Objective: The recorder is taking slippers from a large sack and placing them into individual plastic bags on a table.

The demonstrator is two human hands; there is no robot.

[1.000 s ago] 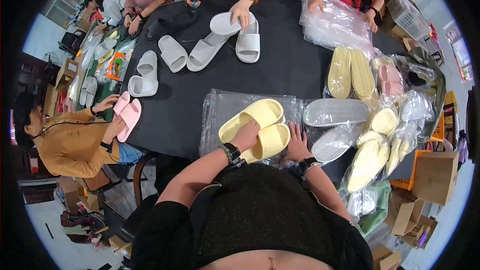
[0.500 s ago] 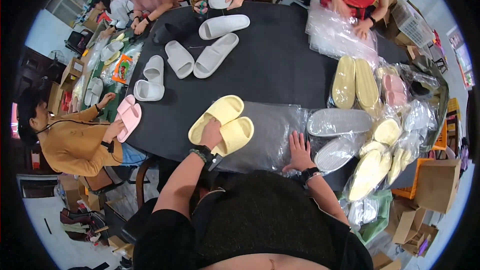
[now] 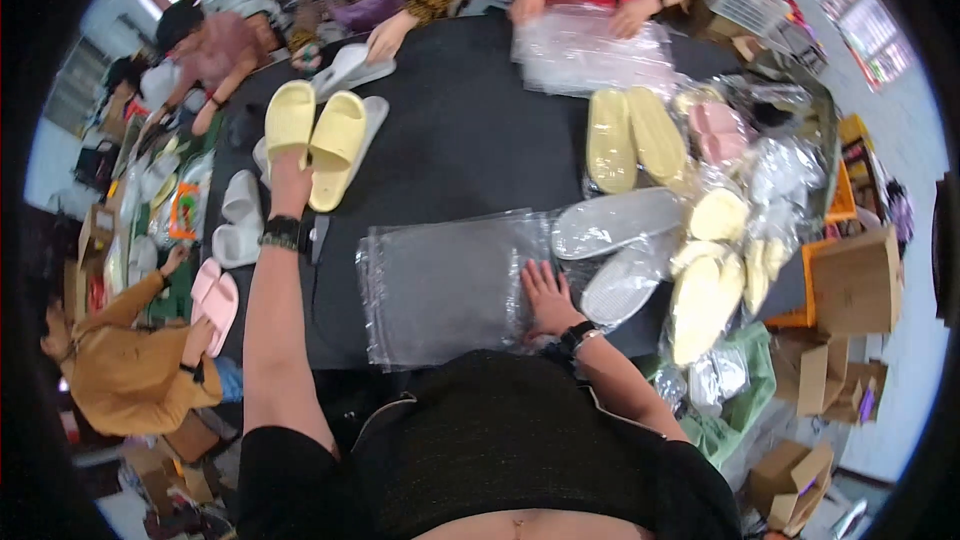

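Forward and left over a black worktop [image 3: 450, 155], a person's left hand [image 3: 292, 182] gripped a pair of yellow slippers [image 3: 337, 140], its fingertips partly hidden; the pair overlapped gray slippers [image 3: 376, 120] from this angle, though whether they touched could not be told. The right hand [image 3: 547, 298] lay flat, fingers spread, at the right edge of stacked clear bags [image 3: 450, 285]. Just beside it were 2 wrapped gray slippers [image 3: 615, 225], with 2 wrapped yellow slippers [image 3: 612, 140] beyond. Across the worktop, a co-worker's 2 hands [image 3: 632, 17] touched more plastic sleeves [image 3: 590, 55]. At far left, markings on an orange packet [image 3: 184, 212] were too blurred to read.
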